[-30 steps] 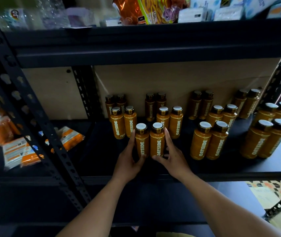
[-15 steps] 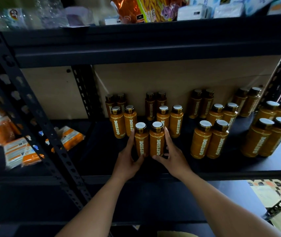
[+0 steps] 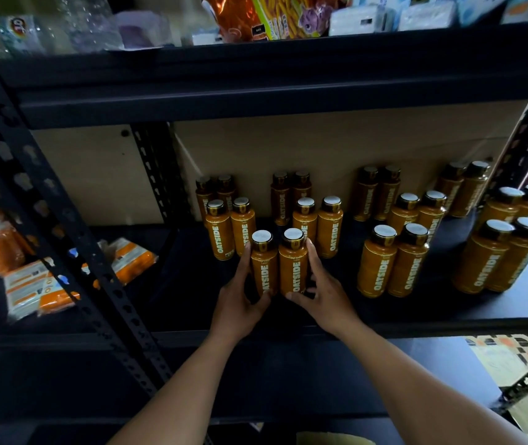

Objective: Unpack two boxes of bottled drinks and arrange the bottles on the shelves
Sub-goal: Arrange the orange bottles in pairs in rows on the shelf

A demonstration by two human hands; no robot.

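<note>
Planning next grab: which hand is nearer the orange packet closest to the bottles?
Left. The left hand grips the left front orange bottle, right of the orange packet; the right hand grips the next bottle, farther right.

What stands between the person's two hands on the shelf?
Two upright orange bottles, side by side: the left hand grips the left bottle, and the right hand grips the right bottle. The head view shows it.

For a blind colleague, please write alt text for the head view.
The left hand and right hand each grip one of two orange Oatside bottles standing side by side on a black shelf. More bottles stand in pairs behind and to the right.
</note>
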